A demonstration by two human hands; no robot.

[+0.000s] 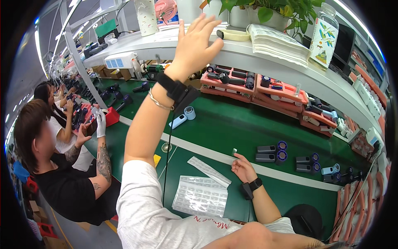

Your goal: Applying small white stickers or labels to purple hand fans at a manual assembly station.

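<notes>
Five digits of your left hand [197,47] are spread apart, raised before the pale shelf [161,46]; whether they touch it cannot be told. On your right hand [243,170], the lower fingers are curled together and the index finger points upward, with a small pale piece [235,151] at its tip; whether that piece is pinched or merely adheres cannot be told. Each wrist bears a strapped black unit [179,92].

Just left of your right hand lies a narrow label strip [209,171], its lower end by the glossy label sheets [200,197], on the green table [298,197]. Beyond the pale rail [199,147], a light-blue device [178,121] with a round head rests on the green belt [224,120]. Dark devices [265,157] stand in paired groups farther right. Pink trays [278,98] of parts line the shelf's underside. At left, a co-worker in a black top [81,182] wears a white glove [100,126].
</notes>
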